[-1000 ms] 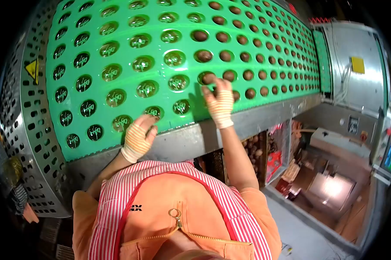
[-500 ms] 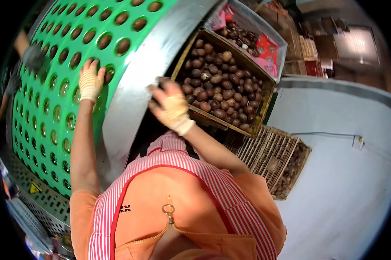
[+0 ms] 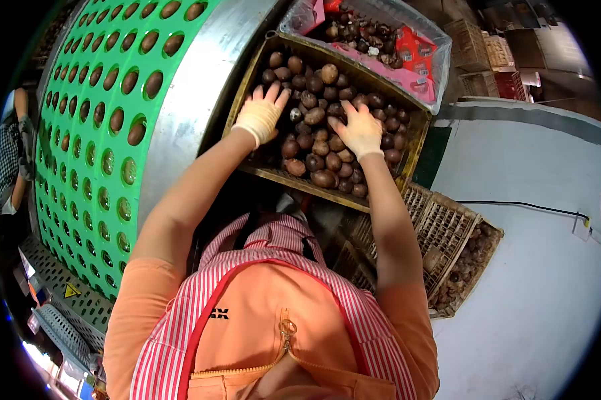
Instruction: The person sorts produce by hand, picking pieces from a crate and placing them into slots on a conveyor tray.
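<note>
A yellowish crate [image 3: 417, 150] is filled with round, dark brown fruits that look like passion fruits [image 3: 315, 116]. My left hand [image 3: 260, 113], in a pale glove with bare fingertips, lies over the fruits along the crate's left side, fingers apart. Further right in the same crate, my right hand [image 3: 361, 129] rests on the fruits with fingers spread, wearing a similar glove. Neither hand visibly lifts a fruit; what is under the palms is hidden. To the left, a green panel [image 3: 124, 190] has rows of round holes; its upper rows hold fruits, and the lower holes show none.
A bare metal edge [image 3: 187, 80] runs between panel and crate. Behind stands a grey bin [image 3: 440, 67] with dark fruit pieces and pink-red plastic. Woven crates [image 3: 440, 227] with fruits are at lower right, by a pale floor. Another person's gloved hand [image 3: 26, 137] is at far left.
My left hand has left the green panel and come over to the crate. My right hand has moved from beside the crate onto the fruits. The view has shifted.
</note>
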A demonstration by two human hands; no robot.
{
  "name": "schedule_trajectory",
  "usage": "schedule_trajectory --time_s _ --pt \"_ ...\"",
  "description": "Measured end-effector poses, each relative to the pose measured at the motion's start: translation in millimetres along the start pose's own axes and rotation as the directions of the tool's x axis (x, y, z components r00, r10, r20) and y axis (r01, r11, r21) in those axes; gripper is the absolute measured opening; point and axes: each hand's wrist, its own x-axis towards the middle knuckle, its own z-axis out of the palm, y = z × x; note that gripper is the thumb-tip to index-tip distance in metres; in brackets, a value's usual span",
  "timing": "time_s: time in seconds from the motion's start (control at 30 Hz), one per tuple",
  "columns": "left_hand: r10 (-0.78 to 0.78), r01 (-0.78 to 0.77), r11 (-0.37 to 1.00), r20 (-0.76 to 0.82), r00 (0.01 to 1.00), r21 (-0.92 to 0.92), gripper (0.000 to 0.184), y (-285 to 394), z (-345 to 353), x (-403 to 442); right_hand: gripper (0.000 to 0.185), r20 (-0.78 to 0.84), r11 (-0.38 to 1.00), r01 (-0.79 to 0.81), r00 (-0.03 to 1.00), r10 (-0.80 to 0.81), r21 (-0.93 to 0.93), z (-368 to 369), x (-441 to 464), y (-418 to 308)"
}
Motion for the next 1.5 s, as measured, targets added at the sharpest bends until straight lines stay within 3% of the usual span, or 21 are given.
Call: schedule_trajectory --time_s 0.1,0.17,0.27,0.33,0.37,0.43,0.5,0.53,0.63,0.67,0.77,0.87,0.9,0.97,1.0,1.07,1.17,1.37,1.43,1.47,1.5 --pt "-0.024 -0.007 0.990 0.221 0.975 0.138 0.097 11.8 -22.6 11.0 0.058 0.178 0.998 -0.032 0.983 0.041 -0.053 -3.6 12.1 -13.7" --pt "-0.002 -0.028 0.994 0.286 0.958 0.102 0.094 9.0 -22.0 14.2 0.060 0.288 0.997 -0.046 0.957 0.028 0.057 -13.3 6.2 -21.7" --pt "-0.073 0.118 0.987 0.346 0.936 -0.112 0.095 18.8 -21.4 6.5 0.067 0.339 0.985 -0.096 0.940 0.042 0.144 -9.9 -2.4 -9.2" --pt "-0.140 0.213 0.956 0.326 0.935 -0.201 0.096 24.5 -21.6 7.8 0.076 0.376 0.933 -0.086 0.925 -0.057 0.351 3.3 1.1 20.3" --pt "-0.175 0.258 0.935 0.316 0.932 -0.245 0.097 25.0 -22.3 8.7 0.078 0.484 0.872 -0.164 0.870 -0.092 0.461 14.7 7.3 32.3" --pt "-0.197 0.284 0.902 0.274 0.941 -0.326 0.099 20.9 -7.3 6.0 0.075 0.625 0.494 -0.502 0.772 -0.114 0.710 1.1 -9.8 24.2" --pt "-0.201 0.277 0.884 0.228 0.953 -0.377 0.100 11.2 2.4 3.5 0.074 0.638 0.453 -0.539 0.764 -0.092 0.710 1.3 -12.1 19.5" --pt "-0.171 0.286 0.873 0.302 0.938 -0.395 0.102 10.6 -5.4 1.0 0.074 0.645 0.429 -0.557 0.760 -0.082 0.711 1.7 -12.6 17.9" --pt "-0.006 0.085 0.699 0.113 0.994 -0.710 0.103 -7.6 23.8 -12.7 0.076 0.665 0.316 -0.599 0.727 -0.172 0.736 1.7 -12.8 14.2" --pt "0.038 0.028 0.663 0.071 0.997 -0.748 0.103 -10.3 29.4 -16.5 0.080 0.721 0.322 -0.650 0.663 -0.200 0.688 -5.8 -18.8 8.4" --pt "0.206 -0.125 0.742 0.046 0.977 -0.658 0.112 -0.5 30.9 -27.0 0.089 0.581 0.343 -0.478 0.737 -0.344 0.809 29.9 -19.8 18.4" --pt "0.105 0.056 0.819 0.246 0.964 -0.572 0.128 21.3 8.4 -38.9 0.110 0.329 0.461 -0.066 0.789 -0.519 0.885 58.9 -30.2 29.8" --pt "0.077 0.090 0.835 0.276 0.958 -0.543 0.129 24.8 3.0 -40.7 0.110 0.277 0.499 0.006 0.825 -0.493 0.867 66.6 -33.6 26.7" --pt "0.088 0.074 0.771 0.221 0.971 -0.633 0.127 18.7 22.5 -38.6 0.096 0.288 0.099 -0.275 0.830 -0.478 0.956 72.3 -40.9 14.9" --pt "0.081 0.066 0.743 0.186 0.979 -0.666 0.127 17.8 29.3 -37.3 0.091 0.407 -0.048 -0.456 0.831 -0.379 0.888 55.5 -47.2 1.6" --pt "0.040 0.073 0.703 0.141 0.989 -0.708 0.126 19.0 34.4 -34.4 0.083 0.649 -0.374 -0.685 0.723 -0.236 0.626 2.9 -51.1 -30.4" --pt "-0.023 0.040 0.700 0.034 0.999 -0.713 0.119 26.3 38.9 -31.6 0.078 0.507 -0.271 -0.574 0.815 -0.281 0.772 50.3 -41.8 -24.0" --pt "0.033 0.032 0.714 0.080 0.996 -0.699 0.115 38.1 12.5 -25.0 0.069 0.556 -0.397 -0.624 0.781 -0.284 0.673 57.9 -32.9 -12.6" --pt "0.067 -0.063 0.725 -0.021 0.998 -0.686 0.112 44.3 15.4 -18.9 0.065 0.513 -0.480 -0.614 0.788 -0.339 0.627 59.5 -28.6 -3.8" --pt "0.091 -0.071 0.697 -0.009 0.996 -0.713 0.111 48.0 17.7 -13.1 0.060 0.523 -0.451 -0.603 0.797 -0.302 0.658 54.8 -30.1 2.2" --pt "0.102 -0.073 0.672 -0.005 0.995 -0.737 0.110 50.5 15.4 -6.4 0.059 0.229 -0.046 -0.268 0.889 -0.397 0.962 51.8 -32.9 5.5"
